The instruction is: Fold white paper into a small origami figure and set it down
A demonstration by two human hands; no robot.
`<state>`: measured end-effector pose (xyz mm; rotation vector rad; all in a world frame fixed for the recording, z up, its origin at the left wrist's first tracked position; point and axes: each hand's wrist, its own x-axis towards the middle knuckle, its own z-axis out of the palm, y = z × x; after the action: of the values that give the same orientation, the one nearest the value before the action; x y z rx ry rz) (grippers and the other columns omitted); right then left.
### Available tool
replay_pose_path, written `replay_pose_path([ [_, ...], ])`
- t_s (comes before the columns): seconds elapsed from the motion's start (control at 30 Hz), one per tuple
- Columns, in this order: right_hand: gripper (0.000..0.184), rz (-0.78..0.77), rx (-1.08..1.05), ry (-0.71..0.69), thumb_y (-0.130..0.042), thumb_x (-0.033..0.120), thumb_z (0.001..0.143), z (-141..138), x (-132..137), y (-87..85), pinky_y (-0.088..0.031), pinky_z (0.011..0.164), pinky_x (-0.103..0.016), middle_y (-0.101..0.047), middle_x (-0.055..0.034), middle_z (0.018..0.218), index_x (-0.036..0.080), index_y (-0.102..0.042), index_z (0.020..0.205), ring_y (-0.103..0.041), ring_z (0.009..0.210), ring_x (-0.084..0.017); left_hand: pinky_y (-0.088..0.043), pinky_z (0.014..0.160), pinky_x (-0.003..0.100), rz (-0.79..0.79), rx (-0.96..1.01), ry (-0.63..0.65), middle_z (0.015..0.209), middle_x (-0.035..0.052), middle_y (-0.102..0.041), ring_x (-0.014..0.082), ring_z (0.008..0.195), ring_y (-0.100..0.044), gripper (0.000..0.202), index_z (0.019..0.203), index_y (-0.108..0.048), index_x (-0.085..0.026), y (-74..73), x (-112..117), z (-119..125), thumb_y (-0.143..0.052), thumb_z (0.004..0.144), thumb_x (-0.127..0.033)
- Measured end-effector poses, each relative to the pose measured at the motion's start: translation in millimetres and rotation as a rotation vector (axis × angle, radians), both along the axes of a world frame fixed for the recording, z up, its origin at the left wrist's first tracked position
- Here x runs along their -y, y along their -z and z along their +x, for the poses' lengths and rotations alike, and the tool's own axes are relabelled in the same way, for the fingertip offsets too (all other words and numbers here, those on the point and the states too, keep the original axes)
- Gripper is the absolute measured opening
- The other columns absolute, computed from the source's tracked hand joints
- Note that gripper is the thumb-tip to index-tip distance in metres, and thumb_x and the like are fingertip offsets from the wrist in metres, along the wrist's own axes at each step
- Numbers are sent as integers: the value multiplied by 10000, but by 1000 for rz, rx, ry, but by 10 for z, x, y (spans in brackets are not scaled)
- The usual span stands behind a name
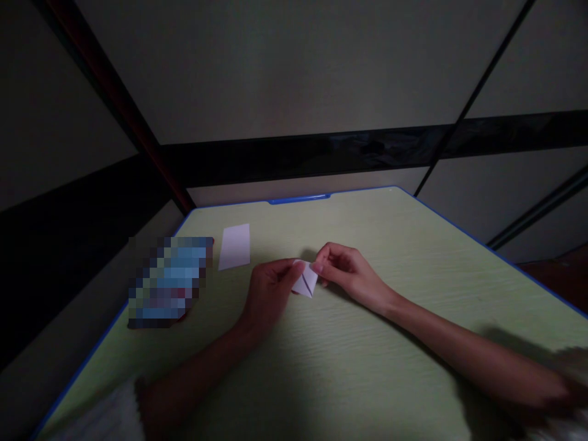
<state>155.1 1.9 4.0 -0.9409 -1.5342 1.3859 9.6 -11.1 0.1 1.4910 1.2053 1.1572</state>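
Note:
A small folded piece of white paper (304,284) is held just above the middle of the table, with a diagonal fold line across its face. My left hand (271,291) pinches its left side, the thumb lying on top. At its upper right corner, the thumb and fingertips of my right hand (342,267) close on the edge. Fingers beneath the paper are partly hidden. Beyond my left hand, a flat white sheet of paper (235,247) lies on the tabletop.
The light green table (404,380) has a blue rim and a blue handle (299,199) at its far edge. A pixelated flat object (172,283) rests near the left edge. Large panels (298,73) with a dark band stand close behind the table.

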Motion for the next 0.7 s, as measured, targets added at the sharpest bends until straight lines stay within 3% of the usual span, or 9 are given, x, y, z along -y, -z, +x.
replay_pose_path([
  [0.2,334,38,110,-105,-495,426,729,3,38,-3,-249,429,-195,-410,46,483,132,-476,571,-331,442,-52,-307,441,172,38,60,-3,485,-49,-417,66,475,-373,254,471,-495,-137,-30,9,12,-525,694,-255],
  [0.7,340,60,91,-74,-545,388,686,44,21,23,-229,429,-213,-395,37,449,140,-460,468,-314,431,-61,-253,410,181,-3,71,1,434,-61,-397,60,432,-330,250,436,-475,-142,-8,33,20,-549,651,-245],
])
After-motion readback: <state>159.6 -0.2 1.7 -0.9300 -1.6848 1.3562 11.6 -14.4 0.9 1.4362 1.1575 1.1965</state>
